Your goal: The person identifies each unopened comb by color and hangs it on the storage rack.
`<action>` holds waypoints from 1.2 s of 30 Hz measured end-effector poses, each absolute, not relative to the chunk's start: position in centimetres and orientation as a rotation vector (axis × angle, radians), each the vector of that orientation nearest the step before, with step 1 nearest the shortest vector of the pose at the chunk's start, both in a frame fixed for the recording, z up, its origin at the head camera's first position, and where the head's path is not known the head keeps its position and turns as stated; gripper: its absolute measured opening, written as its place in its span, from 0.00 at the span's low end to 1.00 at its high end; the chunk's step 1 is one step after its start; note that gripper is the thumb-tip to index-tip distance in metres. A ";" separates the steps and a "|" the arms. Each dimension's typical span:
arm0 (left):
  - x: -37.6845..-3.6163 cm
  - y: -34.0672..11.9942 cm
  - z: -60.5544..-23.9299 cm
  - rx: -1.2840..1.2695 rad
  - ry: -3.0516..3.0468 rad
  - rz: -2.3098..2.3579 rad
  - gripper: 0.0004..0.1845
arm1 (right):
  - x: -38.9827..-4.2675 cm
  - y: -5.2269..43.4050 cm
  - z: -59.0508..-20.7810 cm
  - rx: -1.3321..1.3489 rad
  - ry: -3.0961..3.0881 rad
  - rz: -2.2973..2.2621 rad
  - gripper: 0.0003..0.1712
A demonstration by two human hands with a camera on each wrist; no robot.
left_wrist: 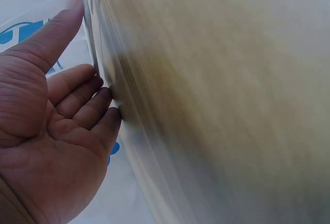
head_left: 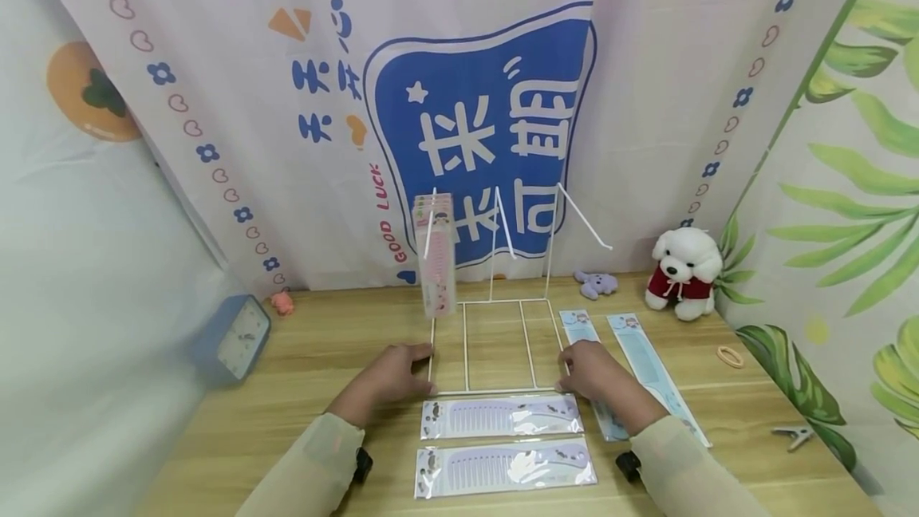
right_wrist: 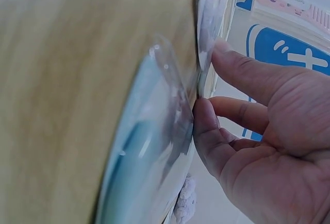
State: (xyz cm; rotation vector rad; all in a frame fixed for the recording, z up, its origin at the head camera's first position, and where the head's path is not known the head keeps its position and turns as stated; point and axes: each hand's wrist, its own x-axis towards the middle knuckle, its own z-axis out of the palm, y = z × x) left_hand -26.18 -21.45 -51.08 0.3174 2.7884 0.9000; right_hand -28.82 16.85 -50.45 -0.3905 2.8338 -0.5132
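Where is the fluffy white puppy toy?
In the head view, the white puppy toy sits far right on the wooden table, against the curtain, just right of a small purple plush.

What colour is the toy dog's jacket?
Red, on the white toy dog; head view shows it best.

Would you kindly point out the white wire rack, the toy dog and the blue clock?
white wire rack (head_left: 465, 349), head view, a base bar.
toy dog (head_left: 685, 255), head view, its face.
blue clock (head_left: 244, 338), head view, its dial.

The left hand (left_wrist: 51, 147) lies open, palm showing, 4 fingertips (left_wrist: 111, 113) touching the blurred wooden bench (left_wrist: 232, 95). Its thumb sits beside a thin white wire (left_wrist: 88, 33) of the rack.
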 end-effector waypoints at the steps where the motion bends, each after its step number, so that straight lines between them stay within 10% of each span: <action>1: -26.2 -21.5 -51.0 0.321 2.792 0.895 0.43 | -28.8 16.8 -50.4 -0.392 2.834 -0.513 0.26; 29: -26.3 -21.3 -51.3 0.350 2.830 0.716 0.43 | -28.4 16.4 -50.1 -0.409 2.845 -0.523 0.19; 36: -26.2 -21.2 -51.4 0.337 2.822 0.726 0.42 | -28.5 16.7 -50.4 -0.369 2.854 -0.555 0.30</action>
